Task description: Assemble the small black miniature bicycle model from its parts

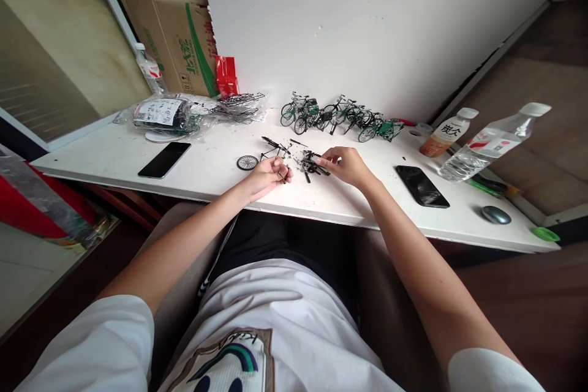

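My left hand (270, 177) is closed, its fingertips pinching a small dark part (283, 176) too small to make out. Just beyond it lies a partly built black model bicycle (271, 146), with a spoked wheel (247, 163) at its left. My right hand (344, 164) reaches over a pile of loose black model parts (309, 162), thumb and fingertips close together at its edge. Whether anything sits between those fingertips is hidden. Tiny black bits are scattered on the white table around the pile.
Several finished model bicycles (342, 113), green and black, stand along the wall. Bagged parts (239, 108) and a phone (164, 160) lie at left. Another phone (421, 186), a water bottle (493, 144), a drink bottle (448, 133) and a dark oval object (496, 215) occupy the right.
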A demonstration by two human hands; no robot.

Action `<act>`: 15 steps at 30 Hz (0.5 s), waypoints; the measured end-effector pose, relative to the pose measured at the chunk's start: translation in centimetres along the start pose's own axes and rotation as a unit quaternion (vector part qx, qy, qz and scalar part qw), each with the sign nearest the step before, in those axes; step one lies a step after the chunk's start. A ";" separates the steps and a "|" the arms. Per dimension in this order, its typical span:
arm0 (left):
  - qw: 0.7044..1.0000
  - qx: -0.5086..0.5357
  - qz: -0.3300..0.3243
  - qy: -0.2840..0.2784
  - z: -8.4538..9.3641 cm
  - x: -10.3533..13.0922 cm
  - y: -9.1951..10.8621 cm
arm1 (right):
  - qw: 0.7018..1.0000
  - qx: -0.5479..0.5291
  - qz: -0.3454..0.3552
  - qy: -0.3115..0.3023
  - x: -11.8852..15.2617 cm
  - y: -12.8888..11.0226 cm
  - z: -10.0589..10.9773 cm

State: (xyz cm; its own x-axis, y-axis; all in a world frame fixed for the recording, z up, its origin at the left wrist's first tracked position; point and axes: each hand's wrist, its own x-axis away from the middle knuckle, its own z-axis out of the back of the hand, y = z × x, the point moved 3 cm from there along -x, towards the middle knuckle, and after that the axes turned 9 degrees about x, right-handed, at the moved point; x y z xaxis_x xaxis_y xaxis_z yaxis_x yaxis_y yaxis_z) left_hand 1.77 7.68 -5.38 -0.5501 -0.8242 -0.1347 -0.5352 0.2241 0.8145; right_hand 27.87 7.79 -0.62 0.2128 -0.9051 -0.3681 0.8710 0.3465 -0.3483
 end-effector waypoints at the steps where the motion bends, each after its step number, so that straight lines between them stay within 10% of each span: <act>1: 1.000 -0.003 0.002 0.006 0.1 0.0 0.0 | 1.000 0.010 -0.013 -0.011 0.1 -0.2 -0.2; 15: 0.998 0.054 -0.014 0.042 -0.4 -0.1 0.0 | 0.997 0.048 -0.056 -0.022 0.5 -0.6 -2.7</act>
State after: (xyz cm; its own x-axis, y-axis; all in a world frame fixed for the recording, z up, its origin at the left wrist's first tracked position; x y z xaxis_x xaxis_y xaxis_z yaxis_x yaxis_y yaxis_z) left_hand 2.08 7.55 -5.14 -0.4809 -0.8705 -0.1052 -0.6184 0.2516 0.7445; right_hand 26.24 7.79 -2.91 0.1292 -0.9474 -0.2927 0.9286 0.2192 -0.2994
